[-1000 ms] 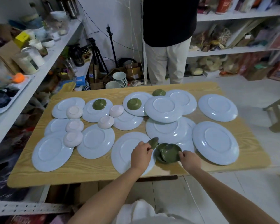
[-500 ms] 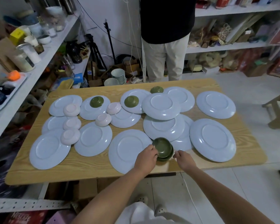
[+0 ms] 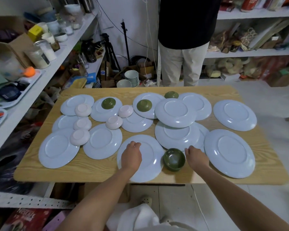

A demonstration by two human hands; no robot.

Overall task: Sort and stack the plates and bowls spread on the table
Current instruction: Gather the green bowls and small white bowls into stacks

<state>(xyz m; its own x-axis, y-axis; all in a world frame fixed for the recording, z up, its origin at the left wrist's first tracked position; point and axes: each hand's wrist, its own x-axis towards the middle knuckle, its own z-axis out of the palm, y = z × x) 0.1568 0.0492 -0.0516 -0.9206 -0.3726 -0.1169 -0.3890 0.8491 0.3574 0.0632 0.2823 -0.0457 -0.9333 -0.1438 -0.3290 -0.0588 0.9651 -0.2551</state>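
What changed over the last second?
The left hand nested its green bowl into the green stack at the right hand. Both hands then let go and drew apart. Plates, pink bowls and far green bowls stayed put.

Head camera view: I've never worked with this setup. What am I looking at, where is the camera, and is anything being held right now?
There is no machine here: the grips are a person's two bare hands. The single picture comes from a camera worn on that person's head, looking forward and down. The left hand is over the nearest pale blue plate. The right hand is just right of an upright green bowl. Both have relaxed fingers and hold nothing. On the wooden table lie many pale blue plates, some overlapping, with five upside-down pink bowls and three upside-down green bowls on or among them. Another person stands beyond the table.
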